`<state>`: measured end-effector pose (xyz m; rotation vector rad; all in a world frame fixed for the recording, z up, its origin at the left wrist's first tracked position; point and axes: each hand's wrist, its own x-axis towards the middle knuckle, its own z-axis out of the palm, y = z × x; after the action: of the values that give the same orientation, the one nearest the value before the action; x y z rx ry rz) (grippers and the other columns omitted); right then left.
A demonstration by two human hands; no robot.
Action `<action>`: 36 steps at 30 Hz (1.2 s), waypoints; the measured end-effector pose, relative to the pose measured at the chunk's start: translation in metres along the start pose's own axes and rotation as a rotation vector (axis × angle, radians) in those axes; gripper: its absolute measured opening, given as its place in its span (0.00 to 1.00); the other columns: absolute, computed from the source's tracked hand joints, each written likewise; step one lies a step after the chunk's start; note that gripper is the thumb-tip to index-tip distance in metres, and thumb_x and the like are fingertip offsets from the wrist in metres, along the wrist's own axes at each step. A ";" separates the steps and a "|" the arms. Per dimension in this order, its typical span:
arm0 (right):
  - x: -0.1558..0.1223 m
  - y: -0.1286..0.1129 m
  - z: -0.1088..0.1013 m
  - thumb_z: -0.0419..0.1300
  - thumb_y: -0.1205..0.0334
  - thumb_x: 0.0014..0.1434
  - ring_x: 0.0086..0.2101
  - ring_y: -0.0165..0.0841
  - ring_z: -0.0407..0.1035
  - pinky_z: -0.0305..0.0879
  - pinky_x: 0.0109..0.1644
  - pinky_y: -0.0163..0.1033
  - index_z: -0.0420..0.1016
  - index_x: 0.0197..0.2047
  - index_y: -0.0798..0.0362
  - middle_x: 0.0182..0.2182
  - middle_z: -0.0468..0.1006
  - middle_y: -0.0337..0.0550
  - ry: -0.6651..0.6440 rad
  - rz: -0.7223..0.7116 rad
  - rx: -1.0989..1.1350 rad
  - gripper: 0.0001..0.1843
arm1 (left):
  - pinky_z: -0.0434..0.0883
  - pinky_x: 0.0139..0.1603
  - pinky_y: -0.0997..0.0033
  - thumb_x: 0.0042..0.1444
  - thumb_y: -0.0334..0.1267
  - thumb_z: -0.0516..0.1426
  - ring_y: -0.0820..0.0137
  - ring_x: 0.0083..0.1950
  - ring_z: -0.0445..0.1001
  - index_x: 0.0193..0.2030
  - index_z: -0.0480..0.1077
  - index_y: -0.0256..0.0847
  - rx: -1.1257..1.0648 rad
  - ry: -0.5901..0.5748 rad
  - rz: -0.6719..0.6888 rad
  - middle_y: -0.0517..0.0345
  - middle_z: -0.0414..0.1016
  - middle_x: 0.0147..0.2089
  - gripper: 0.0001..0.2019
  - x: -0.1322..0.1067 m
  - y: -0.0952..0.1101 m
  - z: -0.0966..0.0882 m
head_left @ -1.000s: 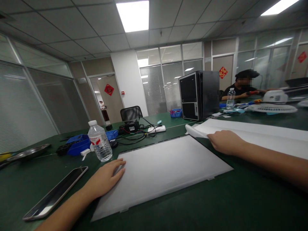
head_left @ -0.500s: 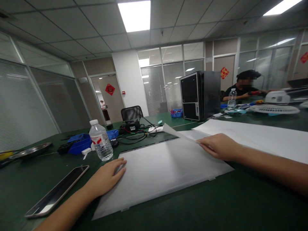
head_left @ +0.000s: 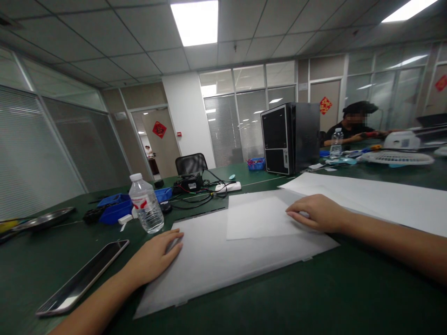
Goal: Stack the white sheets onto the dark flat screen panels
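The loose white sheet (head_left: 256,218), its edge raised half a second ago, has dropped flat over the far right part of the white panel (head_left: 199,270); nearest me, the left hand (head_left: 157,256) lies open across the panel's left edge, gripping nothing; the right hand (head_left: 316,211) half-curls on the sheet, pinching or merely resting, I can't tell; a tug could crease it; beyond, a forward slip of the left might topple the bottle (head_left: 148,209).
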<state>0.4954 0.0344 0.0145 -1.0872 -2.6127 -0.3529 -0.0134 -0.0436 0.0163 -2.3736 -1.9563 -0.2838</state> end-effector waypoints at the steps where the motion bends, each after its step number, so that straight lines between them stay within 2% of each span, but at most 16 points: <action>1: 0.000 0.002 0.001 0.45 0.49 0.73 0.41 0.39 0.77 0.69 0.48 0.43 0.82 0.50 0.49 0.45 0.83 0.45 0.006 0.017 -0.015 0.25 | 0.64 0.71 0.54 0.66 0.56 0.48 0.55 0.69 0.70 0.64 0.73 0.44 0.004 0.000 0.000 0.52 0.72 0.68 0.29 0.000 0.000 0.000; 6: 0.000 0.010 0.004 0.47 0.50 0.71 0.39 0.40 0.77 0.69 0.45 0.43 0.83 0.47 0.49 0.41 0.83 0.46 -0.001 0.063 -0.038 0.24 | 0.64 0.71 0.55 0.66 0.57 0.48 0.55 0.69 0.69 0.64 0.73 0.44 0.006 -0.002 0.001 0.52 0.71 0.69 0.29 -0.001 -0.001 0.001; 13: 0.001 0.008 0.002 0.48 0.52 0.71 0.39 0.39 0.76 0.68 0.45 0.42 0.83 0.46 0.50 0.42 0.83 0.47 -0.033 0.030 -0.018 0.22 | 0.63 0.71 0.55 0.67 0.56 0.47 0.56 0.69 0.69 0.65 0.72 0.43 0.003 -0.019 0.002 0.52 0.70 0.70 0.29 -0.002 0.002 -0.002; 23: 0.000 0.011 0.009 0.48 0.52 0.71 0.39 0.40 0.76 0.68 0.43 0.43 0.82 0.44 0.51 0.39 0.82 0.46 0.007 -0.007 -0.017 0.22 | 0.63 0.71 0.55 0.66 0.55 0.48 0.55 0.69 0.69 0.64 0.73 0.43 -0.001 0.001 0.017 0.51 0.71 0.69 0.29 0.000 -0.001 0.003; 36: 0.000 0.012 0.010 0.48 0.52 0.71 0.38 0.40 0.76 0.68 0.44 0.44 0.82 0.44 0.53 0.39 0.82 0.48 0.007 -0.009 0.012 0.23 | 0.63 0.71 0.56 0.66 0.56 0.48 0.55 0.69 0.69 0.65 0.72 0.42 -0.006 -0.012 0.005 0.52 0.71 0.69 0.29 -0.001 0.002 -0.001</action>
<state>0.5019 0.0459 0.0069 -1.0688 -2.6111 -0.3425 -0.0113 -0.0449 0.0172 -2.3893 -1.9565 -0.2770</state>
